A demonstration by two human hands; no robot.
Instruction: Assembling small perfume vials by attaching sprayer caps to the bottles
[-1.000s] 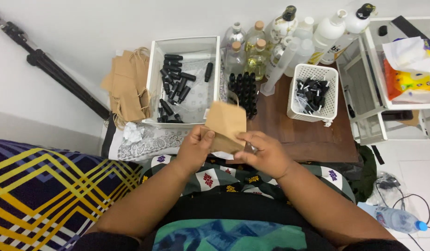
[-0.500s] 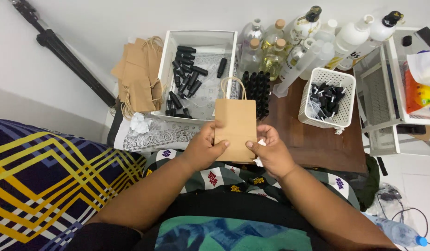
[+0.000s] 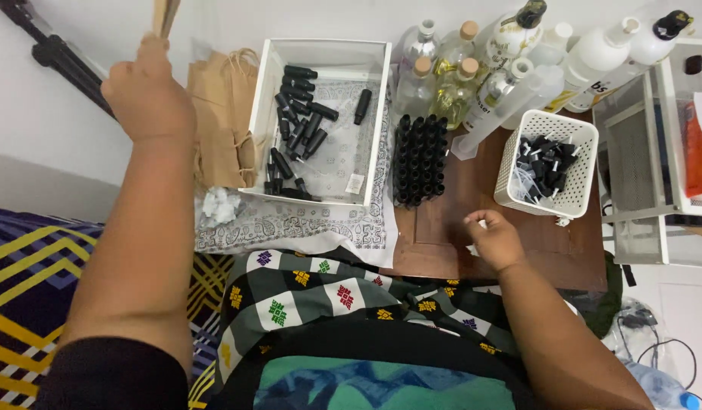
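Head view: a brown paper bag [image 3: 165, 15] is gripped in the fingers of the raised left hand [image 3: 148, 97], mostly cut off at the top edge. The right hand [image 3: 493, 239] rests on the tabletop [image 3: 449, 228], curled over something small and white, not identifiable. The clustered bottles [image 3: 442, 76] could be toppled by a swinging bag.

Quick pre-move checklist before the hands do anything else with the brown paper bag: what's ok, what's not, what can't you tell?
1. Grip on the brown paper bag: left hand is raised and closed on its lower end; ok.
2. Bag whole in view: it runs off the top edge; cannot tell.
3. Right hand free: it rests on the dark wooden table, a small white scrap at its fingers; cannot tell.
4. Small black bottles upright in a block beside the white tray: ok.
5. White perforated basket of black caps within sight, upright: ok.
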